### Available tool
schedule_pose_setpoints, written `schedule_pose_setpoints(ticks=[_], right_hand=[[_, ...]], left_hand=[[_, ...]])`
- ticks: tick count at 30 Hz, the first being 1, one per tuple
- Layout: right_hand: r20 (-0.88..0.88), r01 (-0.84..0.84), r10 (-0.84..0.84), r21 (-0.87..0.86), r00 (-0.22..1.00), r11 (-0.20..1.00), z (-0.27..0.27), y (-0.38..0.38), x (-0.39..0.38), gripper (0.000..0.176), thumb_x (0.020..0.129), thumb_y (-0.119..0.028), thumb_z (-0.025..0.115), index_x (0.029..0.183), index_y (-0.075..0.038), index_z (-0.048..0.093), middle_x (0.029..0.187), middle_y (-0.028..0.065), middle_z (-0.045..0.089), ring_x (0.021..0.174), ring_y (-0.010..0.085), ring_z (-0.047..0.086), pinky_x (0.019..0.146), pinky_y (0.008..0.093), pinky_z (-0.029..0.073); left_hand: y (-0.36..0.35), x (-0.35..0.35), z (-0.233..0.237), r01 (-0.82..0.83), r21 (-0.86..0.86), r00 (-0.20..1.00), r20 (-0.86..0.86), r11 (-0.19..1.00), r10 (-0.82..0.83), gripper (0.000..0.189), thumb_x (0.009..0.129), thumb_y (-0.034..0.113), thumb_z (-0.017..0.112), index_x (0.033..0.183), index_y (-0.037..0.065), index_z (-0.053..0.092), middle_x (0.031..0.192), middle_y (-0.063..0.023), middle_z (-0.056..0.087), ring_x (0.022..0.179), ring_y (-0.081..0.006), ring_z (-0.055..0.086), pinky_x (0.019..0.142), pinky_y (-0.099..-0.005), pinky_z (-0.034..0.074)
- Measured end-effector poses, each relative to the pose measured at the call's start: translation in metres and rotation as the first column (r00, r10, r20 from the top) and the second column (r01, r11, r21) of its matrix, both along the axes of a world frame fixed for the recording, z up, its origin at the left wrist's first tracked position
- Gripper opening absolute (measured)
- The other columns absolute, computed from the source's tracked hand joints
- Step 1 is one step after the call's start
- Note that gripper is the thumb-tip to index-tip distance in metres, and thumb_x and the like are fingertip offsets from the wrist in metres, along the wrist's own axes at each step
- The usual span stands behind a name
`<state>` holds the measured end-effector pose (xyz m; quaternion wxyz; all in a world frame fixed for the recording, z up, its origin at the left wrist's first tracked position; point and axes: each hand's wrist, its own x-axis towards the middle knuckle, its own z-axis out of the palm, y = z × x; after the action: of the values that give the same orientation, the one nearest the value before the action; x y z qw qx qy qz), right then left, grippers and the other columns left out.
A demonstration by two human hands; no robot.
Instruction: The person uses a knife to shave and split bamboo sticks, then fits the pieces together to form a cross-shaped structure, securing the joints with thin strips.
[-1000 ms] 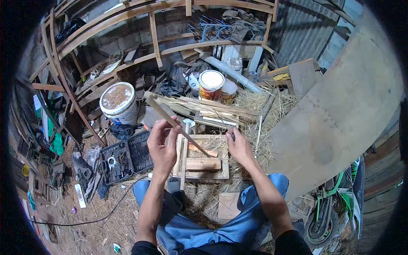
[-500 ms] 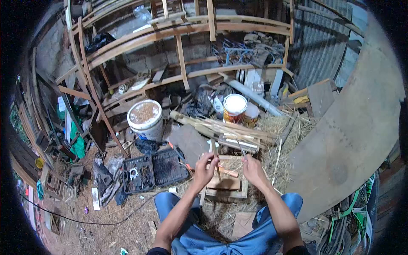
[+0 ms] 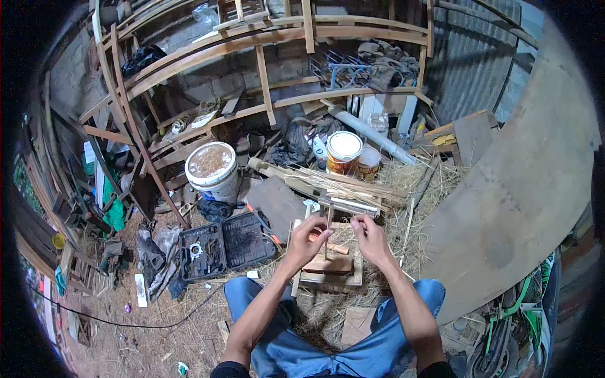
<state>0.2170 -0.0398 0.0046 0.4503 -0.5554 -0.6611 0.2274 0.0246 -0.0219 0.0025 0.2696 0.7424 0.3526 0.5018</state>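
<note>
Straw-strewn flr (image 3: 201, 340); corrugated wall (image 3: 474, 70) at bk; stick (image 3: 330, 215) in L hand (image 3: 307, 243).

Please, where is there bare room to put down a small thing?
Barest is the floor between the black cable and left leg, scattered with small scraps. The large panel at right also looks bare, though I cannot tell its slope. It is crowded around the wooden block, the open tool case and the wooden strips.
</note>
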Motion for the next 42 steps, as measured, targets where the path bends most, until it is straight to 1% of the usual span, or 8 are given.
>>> schedule_pose_setpoints(ticks=[6,19,22,24,27,31,37,42], right_hand=[[-0.283,-0.179,0.203,0.107,0.938,0.978,0.033,-0.012,-0.003,0.027,0.087,-0.021,0.06,0.109,-0.005,0.057,0.076,-0.0006,0.056,0.074,0.0081,0.053,0.073,0.0261,0.044],[-0.354,-0.035,0.133,0.269,0.926,0.963,0.035,-0.005,0.017,0.026,0.084,-0.019,0.066,0.097,0.002,0.059,0.079,0.0013,0.06,0.066,0.0051,0.051,0.059,0.0213,0.043],[-0.353,0.024,0.035,0.162,0.935,0.987,0.043,-0.013,0.023,0.029,0.081,-0.022,0.069,0.096,0.001,0.059,0.075,-0.0005,0.058,0.063,0.0042,0.049,0.056,0.0214,0.041],[-0.386,0.091,0.017,0.261,0.922,0.961,0.027,-0.001,0.026,0.027,0.081,-0.024,0.069,0.092,-0.001,0.058,0.066,-0.0056,0.052,0.054,0.0016,0.042,0.047,0.0204,0.034],[-0.509,0.067,-0.028,0.058,0.86,0.996,0.032,-0.002,0.032,0.022,0.083,-0.023,0.067,0.092,-0.005,0.057,0.065,-0.0066,0.05,0.048,0.0,0.039,0.041,0.018,0.03],[-0.517,0.088,-0.067,0.016,0.853,0.996,0.027,0.0,0.036,0.024,0.083,-0.026,0.066,0.083,-0.003,0.059,0.069,-0.0049,0.053,0.059,0.0027,0.042,0.052,0.0216,0.034],[-0.038,0.022,-0.017,0.121,0.999,0.992,0.017,0.001,0.017,0.025,0.089,-0.023,0.057,0.1,-0.001,0.055,0.075,0.013,0.059,0.068,0.023,0.059,0.064,0.033,0.045],[0.02,-0.051,0.051,-0.006,0.999,0.999,0.017,-0.005,-0.003,0.023,0.089,-0.02,0.056,0.101,0.0,0.056,0.086,0.0174,0.063,0.078,0.0294,0.063,0.071,0.0349,0.048]], left_hand=[[-0.004,0.013,-0.004,0.056,-0.092,0.998,0.027,0.994,-0.053,0.016,0.081,0.008,0.066,0.094,-0.001,0.063,0.089,-0.0099,0.063,0.081,-0.0179,0.061,0.071,-0.0276,0.048],[-0.002,0.048,-0.024,0.137,-0.053,0.988,-0.07,0.989,-0.141,0.024,0.084,0.006,0.062,0.107,-0.002,0.06,0.093,-0.0146,0.065,0.085,-0.0215,0.064,0.076,-0.0309,0.049],[-0.013,0.047,-0.026,0.245,-0.245,0.966,-0.023,0.938,-0.258,0.024,0.087,0.008,0.058,0.11,-0.001,0.058,0.091,-0.0118,0.066,0.086,-0.0178,0.063,0.076,-0.0297,0.049],[-0.021,0.044,-0.036,0.416,-0.415,0.908,0.224,0.809,-0.353,0.024,0.091,0.011,0.055,0.112,-0.001,0.056,0.091,-0.0085,0.066,0.084,-0.0147,0.062,0.075,-0.0286,0.05],[-0.03,0.038,-0.042,0.424,-0.499,0.906,0.237,0.756,-0.352,0.026,0.093,0.012,0.053,0.113,-0.002,0.054,0.092,-0.0067,0.066,0.081,-0.0121,0.061,0.073,-0.0268,0.05],[-0.034,0.032,-0.049,0.407,-0.524,0.913,0.242,0.748,-0.328,0.026,0.092,0.014,0.055,0.112,-0.004,0.054,0.087,-0.0067,0.064,0.076,-0.01,0.06,0.068,-0.0249,0.049],[-0.028,0.022,-0.046,0.395,-0.537,0.902,0.379,0.746,-0.206,0.025,0.092,0.014,0.054,0.109,-0.003,0.056,0.081,-0.005,0.062,0.071,-0.0095,0.058,0.065,-0.0242,0.049],[-0.02,0.007,-0.039,0.461,-0.548,0.835,0.534,0.698,-0.133,0.027,0.094,0.017,0.05,0.112,-0.003,0.055,0.075,-0.004,0.059,0.064,-0.0099,0.055,0.06,-0.0235,0.047]])
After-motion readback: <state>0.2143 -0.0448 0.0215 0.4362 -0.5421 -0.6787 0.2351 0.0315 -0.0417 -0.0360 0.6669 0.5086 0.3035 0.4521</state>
